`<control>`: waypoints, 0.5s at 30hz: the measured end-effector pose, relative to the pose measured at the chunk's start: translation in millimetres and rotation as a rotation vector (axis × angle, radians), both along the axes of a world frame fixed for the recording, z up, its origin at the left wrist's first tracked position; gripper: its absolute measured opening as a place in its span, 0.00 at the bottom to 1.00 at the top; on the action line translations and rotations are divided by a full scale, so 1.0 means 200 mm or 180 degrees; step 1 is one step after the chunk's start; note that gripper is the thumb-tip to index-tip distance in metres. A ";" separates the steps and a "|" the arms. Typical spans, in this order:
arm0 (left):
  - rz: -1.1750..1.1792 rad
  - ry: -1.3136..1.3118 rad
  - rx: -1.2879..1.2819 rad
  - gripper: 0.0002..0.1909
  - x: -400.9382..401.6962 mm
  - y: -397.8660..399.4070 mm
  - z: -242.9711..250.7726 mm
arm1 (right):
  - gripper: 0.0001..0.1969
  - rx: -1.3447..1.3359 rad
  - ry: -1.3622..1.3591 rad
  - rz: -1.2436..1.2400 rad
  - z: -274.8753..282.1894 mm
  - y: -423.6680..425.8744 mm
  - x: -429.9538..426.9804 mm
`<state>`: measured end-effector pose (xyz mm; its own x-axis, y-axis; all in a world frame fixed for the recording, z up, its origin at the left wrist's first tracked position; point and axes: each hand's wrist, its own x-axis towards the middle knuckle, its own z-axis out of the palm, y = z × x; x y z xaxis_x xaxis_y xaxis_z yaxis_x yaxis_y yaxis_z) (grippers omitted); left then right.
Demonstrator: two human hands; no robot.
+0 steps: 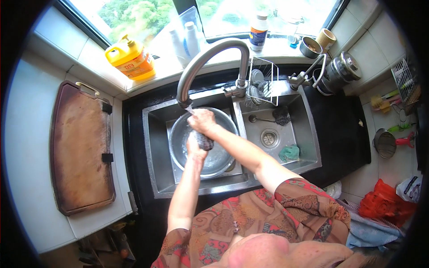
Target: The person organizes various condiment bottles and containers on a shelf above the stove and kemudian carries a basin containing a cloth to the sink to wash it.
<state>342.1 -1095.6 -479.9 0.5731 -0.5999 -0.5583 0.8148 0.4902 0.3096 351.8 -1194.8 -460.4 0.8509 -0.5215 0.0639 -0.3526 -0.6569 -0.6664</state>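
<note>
Over a round metal basin (221,164) in the left bowl of a double steel sink, both my hands are around a dark, speckled, roundish object (203,141) that I cannot identify. My left hand (195,149) grips it from below and the left. My right hand (202,120) is closed at its upper end, and the fingers hide that part. Water runs from the curved faucet (201,62) onto my right hand. Water lies in the basin.
The right sink bowl holds a metal spoon (261,119), a scouring pad (281,115) and a green cloth (289,153). A wire rack (263,82) stands behind. A stained cutting board (83,150) is at the left; a yellow jug (130,60) stands on the sill.
</note>
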 end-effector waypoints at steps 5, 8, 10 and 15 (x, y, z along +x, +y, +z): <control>-0.0147 -0.1297 0.0895 0.14 -0.01 0.11 -0.06 | 0.15 0.0785 -0.0948 -0.0047 -0.15 -0.12 -0.02; -0.1110 -0.0669 0.1727 0.23 0.05 0.11 -0.01 | 0.16 0.2136 -0.1289 -0.0286 -0.16 -0.19 -0.02; -0.1156 -0.0258 0.1763 0.25 0.09 0.13 -0.04 | 0.16 0.2327 -0.1099 -0.0118 -0.12 -0.13 -0.02; -0.0807 -0.0495 -0.1435 0.31 0.30 0.19 -0.26 | 0.10 0.1140 -0.1590 0.0429 0.14 0.31 -0.18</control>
<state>401.6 -1057.4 -531.1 0.4346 -0.8907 -0.1336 0.8861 0.3963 0.2405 315.1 -1133.2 -432.7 0.8232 -0.4744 0.3118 0.1284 -0.3794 -0.9163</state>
